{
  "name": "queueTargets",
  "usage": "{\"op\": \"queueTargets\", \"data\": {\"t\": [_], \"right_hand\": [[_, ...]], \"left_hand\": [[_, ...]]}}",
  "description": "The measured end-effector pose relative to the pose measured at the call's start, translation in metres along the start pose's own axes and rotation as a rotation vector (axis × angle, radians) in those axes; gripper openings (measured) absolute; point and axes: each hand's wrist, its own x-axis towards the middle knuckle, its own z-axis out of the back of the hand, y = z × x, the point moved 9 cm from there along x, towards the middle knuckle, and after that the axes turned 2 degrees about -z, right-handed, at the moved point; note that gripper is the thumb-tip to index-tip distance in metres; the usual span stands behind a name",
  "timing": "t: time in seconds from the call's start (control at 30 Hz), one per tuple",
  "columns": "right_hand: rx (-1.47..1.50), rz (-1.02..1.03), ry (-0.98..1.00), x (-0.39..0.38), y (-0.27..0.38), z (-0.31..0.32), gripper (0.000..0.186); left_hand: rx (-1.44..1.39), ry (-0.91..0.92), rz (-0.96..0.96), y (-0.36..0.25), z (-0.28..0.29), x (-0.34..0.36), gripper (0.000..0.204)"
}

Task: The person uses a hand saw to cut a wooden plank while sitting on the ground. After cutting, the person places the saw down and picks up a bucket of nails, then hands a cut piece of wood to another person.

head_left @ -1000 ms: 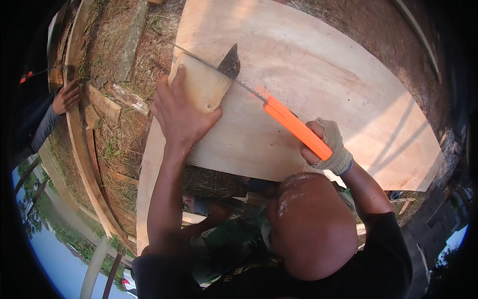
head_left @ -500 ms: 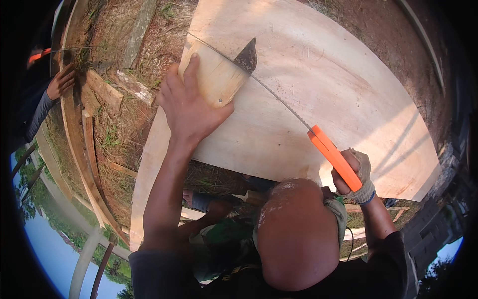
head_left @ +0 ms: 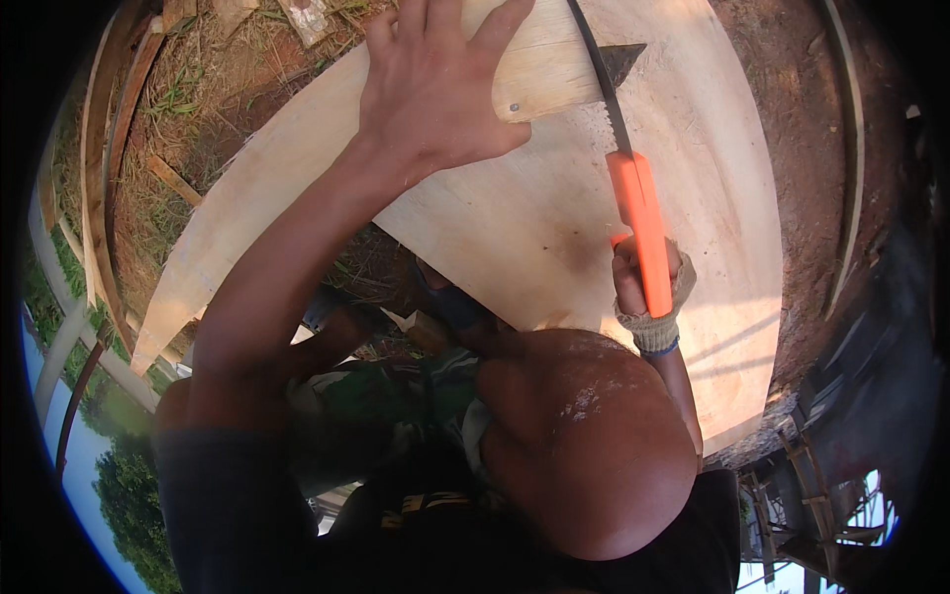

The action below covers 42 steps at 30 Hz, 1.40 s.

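Observation:
My left hand [head_left: 435, 109] lies with fingers spread on a pale wooden piece [head_left: 544, 59], which has a small metal screw or nail [head_left: 514, 107] in it. My right hand [head_left: 633, 282], in a knitted fingerless glove, grips the orange handle [head_left: 643, 198] of a handsaw, whose blade [head_left: 599, 69] runs along the piece's right edge, beside a dark triangular shape [head_left: 623, 64]. Beneath both hands is a large curved plywood sheet [head_left: 722, 228].
Wooden strips [head_left: 104, 148] and scraps lie on dirt and dry grass at left. A long strip [head_left: 851, 168] lies at right. A bald head [head_left: 584, 445], black-clad shoulders and camouflage fabric [head_left: 376, 406] fill the lower middle.
The view has swung: my left hand and the wooden piece appear higher and farther right. The saw now stands more upright in the picture. The other person's hand at left has left view.

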Motion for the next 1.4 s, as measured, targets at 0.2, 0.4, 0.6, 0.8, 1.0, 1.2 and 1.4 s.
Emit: {"op": "queueTargets", "data": {"t": [0.2,0.4,0.6,0.8,1.0,1.2,1.4], "right_hand": [[0.033,-0.089,-0.084,-0.047,-0.02,0.014,0.014],[-0.059,0.064,0.051,0.017,0.013,-0.007,0.011],[-0.003,-0.121,-0.021,-0.038,-0.016,0.01,0.01],[0.029,-0.014,0.024,0.038,0.016,-0.013,0.01],[-0.119,-0.111,-0.063,-0.045,-0.009,0.007,0.022],[0.085,0.01,0.034,0.054,0.019,-0.006,0.011],[-0.085,-0.06,-0.005,-0.043,-0.011,0.034,0.022]], "left_hand": [[0.055,0.022,0.038,0.004,0.003,-0.006,0.105],[0.059,0.03,0.063,0.004,0.0,0.0,0.107],[0.081,0.048,0.077,0.008,-0.002,0.002,0.106],[0.092,0.043,0.082,0.005,-0.003,0.002,0.107],[0.173,0.044,0.108,0.013,-0.002,0.003,0.108],[0.085,0.046,0.122,0.005,0.003,0.002,0.108],[0.128,0.072,0.138,0.019,-0.003,0.005,0.108]]}}
